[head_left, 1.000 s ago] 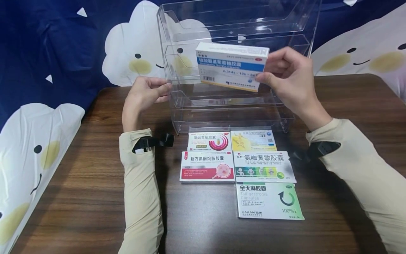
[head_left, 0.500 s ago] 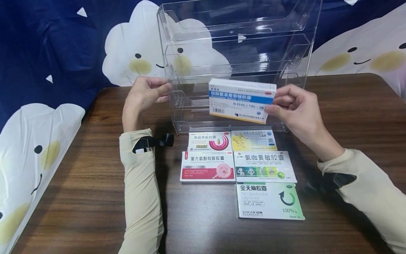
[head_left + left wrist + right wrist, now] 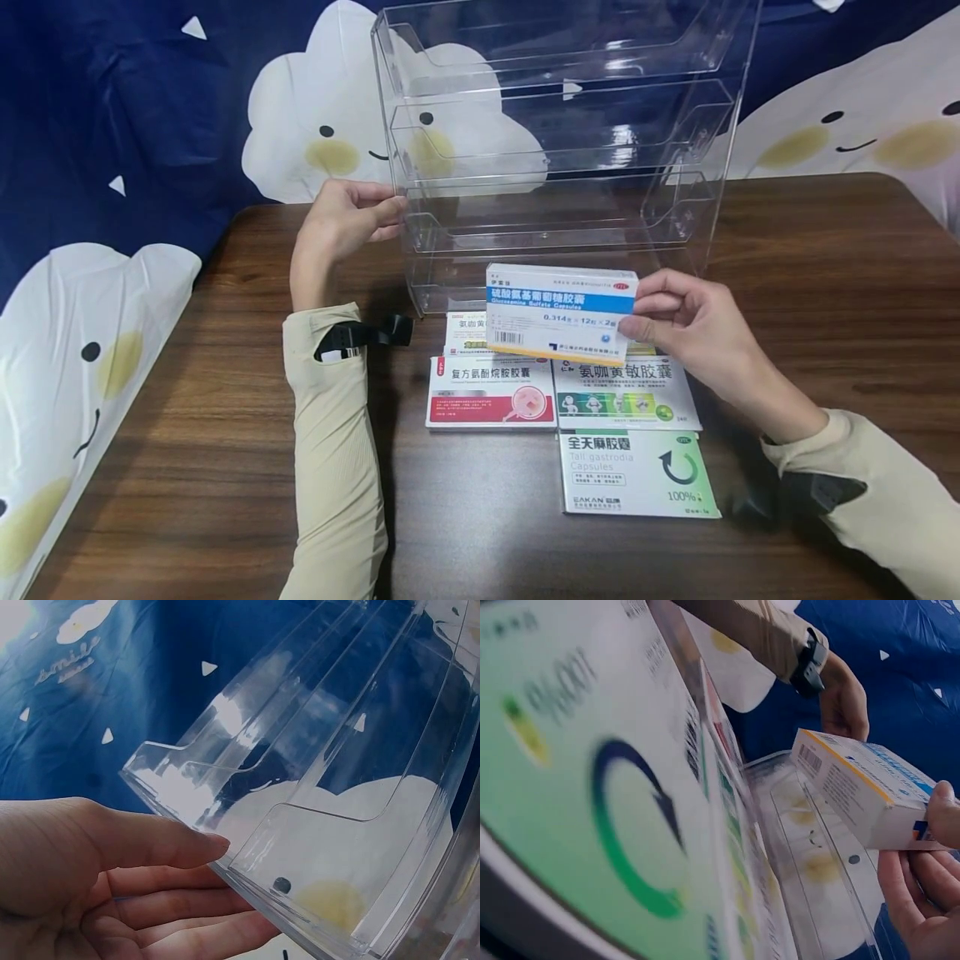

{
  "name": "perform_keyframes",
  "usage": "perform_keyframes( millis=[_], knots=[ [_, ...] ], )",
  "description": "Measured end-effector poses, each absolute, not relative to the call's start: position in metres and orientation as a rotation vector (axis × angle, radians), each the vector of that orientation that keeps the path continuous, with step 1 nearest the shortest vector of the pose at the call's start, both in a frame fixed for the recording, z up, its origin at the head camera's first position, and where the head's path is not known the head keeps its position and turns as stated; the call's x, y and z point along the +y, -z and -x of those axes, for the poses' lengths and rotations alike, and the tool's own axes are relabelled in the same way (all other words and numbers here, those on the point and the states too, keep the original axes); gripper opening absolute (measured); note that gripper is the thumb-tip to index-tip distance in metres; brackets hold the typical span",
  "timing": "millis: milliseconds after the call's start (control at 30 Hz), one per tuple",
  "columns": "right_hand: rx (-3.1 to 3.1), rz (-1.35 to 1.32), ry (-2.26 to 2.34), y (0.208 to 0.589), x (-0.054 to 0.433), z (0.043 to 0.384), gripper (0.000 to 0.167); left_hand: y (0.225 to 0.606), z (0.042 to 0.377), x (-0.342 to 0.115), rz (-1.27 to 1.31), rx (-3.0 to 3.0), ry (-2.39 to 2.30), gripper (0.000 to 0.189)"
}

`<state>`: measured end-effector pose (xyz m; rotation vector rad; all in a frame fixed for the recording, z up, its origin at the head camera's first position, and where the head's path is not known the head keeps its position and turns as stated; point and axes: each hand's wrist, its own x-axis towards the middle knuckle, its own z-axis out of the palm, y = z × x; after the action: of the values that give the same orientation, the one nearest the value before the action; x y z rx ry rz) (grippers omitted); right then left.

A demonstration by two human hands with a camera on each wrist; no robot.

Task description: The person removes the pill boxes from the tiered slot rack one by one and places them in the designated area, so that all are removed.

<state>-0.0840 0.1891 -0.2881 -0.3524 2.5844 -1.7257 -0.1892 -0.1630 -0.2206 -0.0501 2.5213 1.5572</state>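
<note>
My right hand [image 3: 686, 321] grips the right end of a white and blue medicine box [image 3: 558, 312], thumb on its printed front and fingers behind. The box is held up before the bottom tier of a clear plastic rack [image 3: 551, 237]. In the head view it overlaps two flat medicine boxes of the back row. The right wrist view shows its barcode end and the same hand [image 3: 926, 877] around the far end. My left hand [image 3: 345, 221] holds the rack's left side edge; in the left wrist view its thumb [image 3: 169, 841] lies on the edge, with the fingers beyond.
A red and white medicine box [image 3: 491, 393], a green and white one [image 3: 626, 396] and a Tall Gastrodia capsule box [image 3: 637, 473] lie flat in front of the rack. They rest on a dark wooden table [image 3: 187, 467]. Behind hangs a blue cloth [image 3: 135, 108] with cloud prints.
My right hand has brought the white and blue box down and toward me, from the rack's middle tiers to over the back row of boxes. The left hand stays put.
</note>
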Motion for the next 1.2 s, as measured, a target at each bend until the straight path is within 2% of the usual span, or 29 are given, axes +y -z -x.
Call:
perform_keyframes(
  millis=[500, 1000, 1200],
  knots=[
    [2.397, 0.469, 1.695, 0.301, 0.176, 0.054, 0.031, 0.223, 0.189, -0.164, 0.020, 2.494, -1.630, 0.038],
    [2.225, 0.405, 1.627, 0.307, 0.156, 0.028, 0.049, 0.221, 0.189, -0.163, 0.034, 2.467, -1.629, 0.038],
    [2.263, 0.491, 1.549, 0.309, 0.145, 0.013, 0.052, 0.219, 0.190, -0.165, 0.040, 2.452, -1.607, 0.039]
  ],
)
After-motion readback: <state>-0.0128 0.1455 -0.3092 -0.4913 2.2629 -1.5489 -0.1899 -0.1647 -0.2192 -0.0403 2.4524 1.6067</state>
